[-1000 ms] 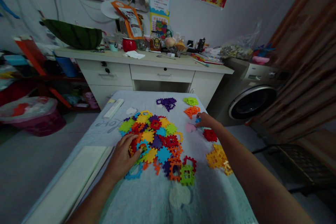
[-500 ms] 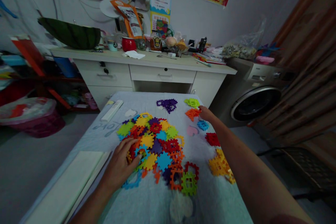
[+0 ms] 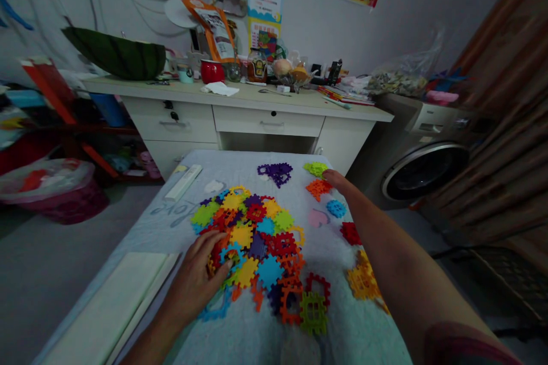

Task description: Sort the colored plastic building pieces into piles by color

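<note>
Toothed plastic building tiles in many colours lie in a heap (image 3: 242,235) on the cloth-covered table. My left hand (image 3: 201,262) rests on the heap's left side, fingers and thumb apart around a few tiles. At the far right, my right hand (image 3: 337,181) reaches to the edge of a small group of lime-green tiles (image 3: 315,169); its fingertips are mostly hidden. Nearer to me, below the green ones, lie orange tiles (image 3: 318,189), blue tiles (image 3: 336,208), red tiles (image 3: 350,233) and yellow tiles (image 3: 362,279), partly behind my right forearm. Purple tiles (image 3: 276,171) form a separate group at the back.
Along the table's left side lie a long white box (image 3: 183,182) and a flat pale panel (image 3: 107,302). Beyond the table stands a white cabinet (image 3: 180,120) with a watermelon half (image 3: 117,54) and jars on top. A washing machine (image 3: 422,154) stands at the right.
My right hand has shifted slightly away from the orange tiles, closer against the green ones. My left hand stays on the heap. The view has swung a little to the left.
</note>
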Tool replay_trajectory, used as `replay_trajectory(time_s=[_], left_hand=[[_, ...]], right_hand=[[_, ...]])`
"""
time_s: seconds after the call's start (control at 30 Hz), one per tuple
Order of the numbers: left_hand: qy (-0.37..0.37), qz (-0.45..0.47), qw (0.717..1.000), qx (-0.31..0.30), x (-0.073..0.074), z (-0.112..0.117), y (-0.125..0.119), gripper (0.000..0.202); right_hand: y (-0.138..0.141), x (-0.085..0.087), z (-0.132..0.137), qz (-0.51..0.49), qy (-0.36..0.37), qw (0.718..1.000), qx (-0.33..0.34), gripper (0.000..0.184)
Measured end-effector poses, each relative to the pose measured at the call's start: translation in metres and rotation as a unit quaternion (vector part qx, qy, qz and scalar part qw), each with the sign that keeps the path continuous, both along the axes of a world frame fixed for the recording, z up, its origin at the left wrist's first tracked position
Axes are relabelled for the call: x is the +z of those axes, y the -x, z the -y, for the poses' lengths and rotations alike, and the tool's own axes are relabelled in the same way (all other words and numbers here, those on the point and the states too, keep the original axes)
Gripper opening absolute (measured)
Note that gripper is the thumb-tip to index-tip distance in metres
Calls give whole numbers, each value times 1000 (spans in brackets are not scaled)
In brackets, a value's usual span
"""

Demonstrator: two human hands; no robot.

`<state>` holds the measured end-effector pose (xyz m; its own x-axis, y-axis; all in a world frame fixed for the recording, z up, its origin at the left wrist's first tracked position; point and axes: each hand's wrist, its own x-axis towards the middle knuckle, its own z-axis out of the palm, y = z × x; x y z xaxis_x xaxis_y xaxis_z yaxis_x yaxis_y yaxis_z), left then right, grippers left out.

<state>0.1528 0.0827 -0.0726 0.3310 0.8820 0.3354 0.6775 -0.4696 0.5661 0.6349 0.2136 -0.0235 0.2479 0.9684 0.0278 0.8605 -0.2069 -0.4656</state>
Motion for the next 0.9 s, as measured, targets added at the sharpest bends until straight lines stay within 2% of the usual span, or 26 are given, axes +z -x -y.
replay_trajectory(time_s=[0.33, 0.57, 0.8, 0.9], left_hand=[[2, 15, 1000, -5, 3, 1, -1, 47], [-3, 17, 1000, -11, 5, 2, -2, 46], [5, 17, 1000, -16, 8, 2, -2, 46], [8, 18, 1000, -15, 9, 2, -2, 46]], right_hand=[[0, 10, 14, 5, 67, 996, -54, 44], [3, 14, 27, 47, 119, 990, -55, 36], [11, 17, 26, 75, 105, 989, -66, 32], [13, 15, 19, 79, 87, 990, -82, 38]])
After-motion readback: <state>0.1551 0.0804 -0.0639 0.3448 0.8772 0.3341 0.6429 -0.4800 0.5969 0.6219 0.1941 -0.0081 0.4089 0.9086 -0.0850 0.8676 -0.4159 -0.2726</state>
